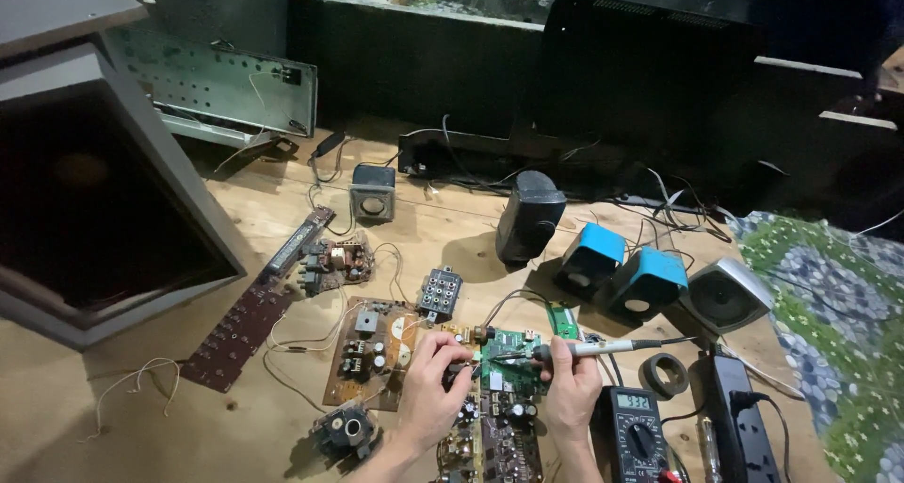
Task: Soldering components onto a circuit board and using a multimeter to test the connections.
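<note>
Green board (507, 359) lies low on the wooden surface (141, 417), about 6 o'clock in the view, with both hands meeting over it. Right hand (571, 384) is clenched around a soldering iron (589, 349) — grey handle pointing out toward 3 o'clock, tip resting on the board toward 9 o'clock. Left hand (429, 389) sits at the board's 9 o'clock edge, fingers curled and pinched at a small part beside the iron's tip; what the grip holds there is too small to tell.

At 9 o'clock from the left hand lies a brown board (369, 349) with white wires looping off it, and farther out at 9 o'clock a long dark strip (243, 323) set at an angle. Just below the right hand, toward 5 o'clock, a multimeter (633, 431) lies face up with its dial showing. A tape roll (664, 374) sits at 3 o'clock from the iron, and a black power strip (739, 426) lies beyond it.

Farther up, near 12 o'clock, a black speaker (529, 215) stands, with two blue speakers (621, 268) and a silver speaker (727, 297) to its 4 o'clock. A large grey cabinet (104, 182) — open and dark inside — fills the 9 o'clock side.
</note>
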